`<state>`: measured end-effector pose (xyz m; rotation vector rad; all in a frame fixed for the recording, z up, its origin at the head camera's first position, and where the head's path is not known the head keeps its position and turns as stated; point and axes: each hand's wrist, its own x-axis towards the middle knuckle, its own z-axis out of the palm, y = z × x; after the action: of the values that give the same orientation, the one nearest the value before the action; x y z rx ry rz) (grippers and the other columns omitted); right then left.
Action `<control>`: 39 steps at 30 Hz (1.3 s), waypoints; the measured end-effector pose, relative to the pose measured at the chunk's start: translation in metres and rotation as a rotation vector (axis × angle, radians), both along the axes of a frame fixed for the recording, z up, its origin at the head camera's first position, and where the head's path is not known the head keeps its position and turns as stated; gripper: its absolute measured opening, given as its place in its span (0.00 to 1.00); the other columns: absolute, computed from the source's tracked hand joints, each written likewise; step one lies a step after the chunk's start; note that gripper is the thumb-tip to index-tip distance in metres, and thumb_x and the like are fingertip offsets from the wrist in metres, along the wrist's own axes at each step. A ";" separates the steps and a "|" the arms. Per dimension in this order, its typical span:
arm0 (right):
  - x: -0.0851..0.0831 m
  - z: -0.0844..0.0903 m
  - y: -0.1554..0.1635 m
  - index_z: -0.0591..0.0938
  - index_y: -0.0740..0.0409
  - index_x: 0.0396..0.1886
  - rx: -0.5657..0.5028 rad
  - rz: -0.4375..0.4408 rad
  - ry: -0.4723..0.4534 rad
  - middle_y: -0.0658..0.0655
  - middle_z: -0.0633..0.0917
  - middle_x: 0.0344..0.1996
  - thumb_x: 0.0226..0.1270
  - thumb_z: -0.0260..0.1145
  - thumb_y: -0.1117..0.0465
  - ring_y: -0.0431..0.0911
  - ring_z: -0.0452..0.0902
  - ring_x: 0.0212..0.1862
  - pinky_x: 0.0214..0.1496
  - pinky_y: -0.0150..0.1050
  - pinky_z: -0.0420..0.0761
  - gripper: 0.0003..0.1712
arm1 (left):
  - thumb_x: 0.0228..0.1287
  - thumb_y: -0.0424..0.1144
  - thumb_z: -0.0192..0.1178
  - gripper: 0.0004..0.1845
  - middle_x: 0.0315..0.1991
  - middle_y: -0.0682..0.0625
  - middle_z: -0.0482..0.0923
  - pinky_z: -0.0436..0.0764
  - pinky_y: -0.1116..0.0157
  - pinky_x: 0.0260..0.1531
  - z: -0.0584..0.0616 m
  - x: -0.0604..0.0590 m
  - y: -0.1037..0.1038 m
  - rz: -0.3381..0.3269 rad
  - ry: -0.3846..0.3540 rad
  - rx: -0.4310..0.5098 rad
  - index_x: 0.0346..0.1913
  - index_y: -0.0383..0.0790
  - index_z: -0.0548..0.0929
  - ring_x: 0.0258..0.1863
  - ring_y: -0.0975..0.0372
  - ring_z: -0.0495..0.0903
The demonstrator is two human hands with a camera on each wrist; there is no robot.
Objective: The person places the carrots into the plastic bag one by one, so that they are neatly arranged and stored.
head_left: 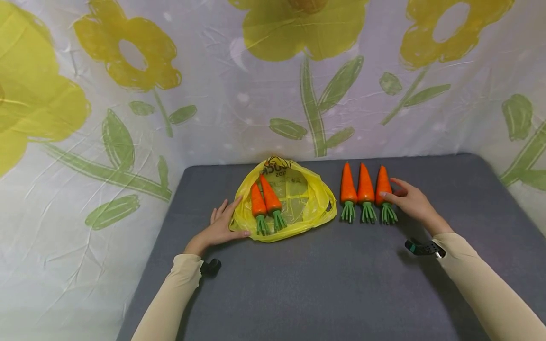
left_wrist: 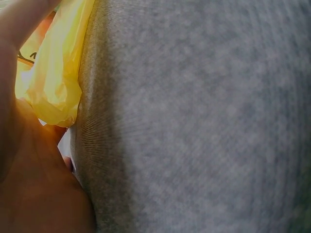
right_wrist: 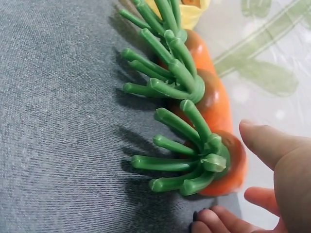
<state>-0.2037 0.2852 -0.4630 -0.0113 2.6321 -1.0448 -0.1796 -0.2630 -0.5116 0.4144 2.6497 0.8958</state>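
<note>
Two toy carrots (head_left: 270, 195) with green stems lie side by side in the left part of a spread-out yellow plastic bag (head_left: 311, 222). My left hand (head_left: 219, 227) rests against the bag's left edge, fingers spread and thumb along the front rim; in the left wrist view the yellow plastic (left_wrist: 56, 92) sits between thumb and palm. To the right of the bag, three more carrots stand in a row, tips pointing away. At the rightmost carrot (head_left: 383, 183), my right hand (head_left: 411, 202) has its thumb over the top and its fingers beside it, apart from it in the right wrist view.
A grey cloth-covered table (head_left: 307, 284) lies under everything. Behind and to the sides hangs a white curtain (head_left: 222, 94) printed with yellow flowers. Each wrist wears a black strap, such as the right strap (head_left: 422, 247).
</note>
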 end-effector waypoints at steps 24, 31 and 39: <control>-0.001 -0.007 -0.003 0.50 0.59 0.80 -0.047 -0.037 0.001 0.73 0.78 0.56 0.71 0.57 0.35 0.45 0.83 0.39 0.45 0.46 0.83 0.51 | 0.57 0.59 0.69 0.58 0.82 0.47 0.40 0.26 0.37 0.73 0.002 0.000 -0.001 -0.003 0.001 -0.001 0.80 0.62 0.38 0.81 0.46 0.28; 0.000 -0.006 -0.002 0.51 0.59 0.80 -0.045 -0.049 0.007 0.72 0.79 0.53 0.71 0.57 0.36 0.42 0.81 0.36 0.41 0.41 0.81 0.51 | 0.57 0.59 0.69 0.58 0.82 0.47 0.40 0.26 0.38 0.73 0.001 0.000 -0.001 -0.004 0.004 -0.004 0.80 0.63 0.37 0.81 0.46 0.28; 0.002 -0.004 -0.003 0.51 0.59 0.80 -0.047 -0.063 0.005 0.73 0.78 0.56 0.71 0.57 0.36 0.41 0.81 0.37 0.42 0.42 0.81 0.51 | 0.57 0.59 0.68 0.58 0.82 0.47 0.41 0.26 0.37 0.73 0.002 0.001 0.000 -0.001 0.006 0.004 0.80 0.62 0.39 0.81 0.46 0.28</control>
<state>-0.2021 0.2823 -0.4668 0.0592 2.6276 -1.1289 -0.1787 -0.2629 -0.5098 0.4200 2.6538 0.9006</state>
